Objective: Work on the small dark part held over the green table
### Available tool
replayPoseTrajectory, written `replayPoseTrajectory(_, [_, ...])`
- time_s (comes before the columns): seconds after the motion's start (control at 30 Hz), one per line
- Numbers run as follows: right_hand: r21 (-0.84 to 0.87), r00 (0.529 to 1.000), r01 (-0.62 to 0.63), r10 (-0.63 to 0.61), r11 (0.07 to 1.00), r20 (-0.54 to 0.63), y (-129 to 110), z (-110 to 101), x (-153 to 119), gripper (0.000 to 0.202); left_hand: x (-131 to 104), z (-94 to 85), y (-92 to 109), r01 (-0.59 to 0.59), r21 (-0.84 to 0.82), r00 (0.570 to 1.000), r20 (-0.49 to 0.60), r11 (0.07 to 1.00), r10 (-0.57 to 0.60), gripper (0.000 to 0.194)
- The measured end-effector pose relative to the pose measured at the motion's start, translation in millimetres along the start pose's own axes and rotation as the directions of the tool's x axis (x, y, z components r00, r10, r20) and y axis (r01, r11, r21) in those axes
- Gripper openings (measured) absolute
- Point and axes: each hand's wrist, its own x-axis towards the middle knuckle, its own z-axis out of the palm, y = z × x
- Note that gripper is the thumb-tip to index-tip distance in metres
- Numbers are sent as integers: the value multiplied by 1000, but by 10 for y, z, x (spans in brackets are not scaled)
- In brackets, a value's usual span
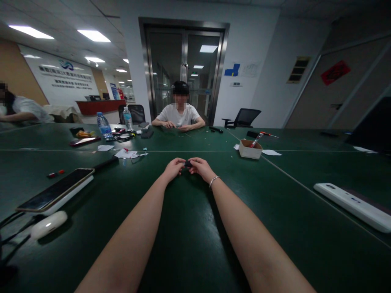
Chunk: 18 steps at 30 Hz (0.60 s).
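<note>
A small black object (pixel 187 163) is held between my two hands over the green table (pixel 189 228), near the middle of the view. My right hand (pixel 200 167) has its fingers closed on it from the right; a silver bracelet (pixel 214 181) circles that wrist. From the left, my left hand (pixel 174 169) reaches the same object with its fingertips pinched together at its edge. The object is too small and dark to make out what it is.
At the left lie a phone (pixel 58 191) on a white block and a white mouse-like item (pixel 49 225). A small box (pixel 250 149) stands right of centre, a white power strip (pixel 351 205) far right. Bottles (pixel 104 125) and cables are back left. A person (pixel 180 114) sits opposite.
</note>
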Motion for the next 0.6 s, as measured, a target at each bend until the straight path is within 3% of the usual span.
replayPoseTrajectory(0.6, [-16, 1000, -6, 6, 1000, 23, 22, -22, 31, 3, -37, -14, 16, -54, 40, 999, 8, 998, 54, 23])
